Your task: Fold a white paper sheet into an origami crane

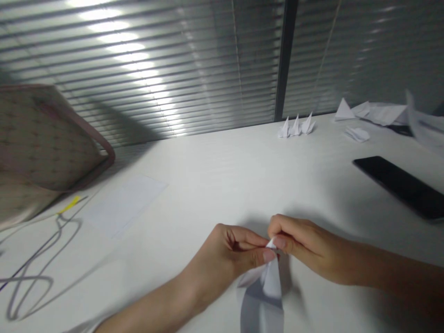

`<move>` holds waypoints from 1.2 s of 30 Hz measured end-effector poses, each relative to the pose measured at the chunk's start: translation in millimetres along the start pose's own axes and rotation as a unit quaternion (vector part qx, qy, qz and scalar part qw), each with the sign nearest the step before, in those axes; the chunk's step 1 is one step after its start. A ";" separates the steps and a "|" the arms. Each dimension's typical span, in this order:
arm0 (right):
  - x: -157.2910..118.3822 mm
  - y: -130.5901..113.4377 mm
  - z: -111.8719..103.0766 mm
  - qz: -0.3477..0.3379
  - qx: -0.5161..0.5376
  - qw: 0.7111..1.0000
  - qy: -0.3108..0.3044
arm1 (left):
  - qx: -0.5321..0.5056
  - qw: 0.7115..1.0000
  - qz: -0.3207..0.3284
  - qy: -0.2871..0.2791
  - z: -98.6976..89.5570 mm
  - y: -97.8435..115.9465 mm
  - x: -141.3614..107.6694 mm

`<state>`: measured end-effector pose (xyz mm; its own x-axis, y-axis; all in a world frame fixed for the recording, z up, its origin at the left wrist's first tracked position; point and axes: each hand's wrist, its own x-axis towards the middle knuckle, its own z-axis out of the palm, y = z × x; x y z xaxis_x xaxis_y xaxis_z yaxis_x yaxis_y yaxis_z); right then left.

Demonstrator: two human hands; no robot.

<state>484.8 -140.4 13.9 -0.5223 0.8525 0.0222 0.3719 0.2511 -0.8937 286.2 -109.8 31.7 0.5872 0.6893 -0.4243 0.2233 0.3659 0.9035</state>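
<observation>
A partly folded white paper hangs between my hands near the front of the table, its pointed tip upward and its lower part running out of the frame. My left hand pinches it just below the tip between thumb and fingers. With thumb and curled forefinger, my right hand grips the tip itself from the right. Both hands nearly touch there. The fingertips behind the paper are hidden.
Small folded paper figures stand in a row at the back of the white table. A black phone and loose papers lie right. On the left are a bag, a flat paper sheet and tangled cables. Blinds rise behind.
</observation>
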 end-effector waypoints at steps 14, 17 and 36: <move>2.4 -1.6 4.2 -0.018 0.027 0.999 0.008 | -0.027 0.999 -0.031 -0.006 4.7 4.1 -2.4; 3.1 0.0 3.3 -0.026 0.026 0.999 0.008 | -0.011 0.997 -0.051 -0.049 4.0 6.9 -2.3; 0.5 -4.0 0.7 -0.048 0.024 0.999 -0.009 | 0.007 0.999 -0.034 -0.003 6.5 4.4 -4.4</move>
<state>482.5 -141.3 17.1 -0.5682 0.8167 0.1007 0.2822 0.3084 -0.9084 289.7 -115.3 38.0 0.5758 0.6590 -0.4839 0.2727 0.4032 0.8735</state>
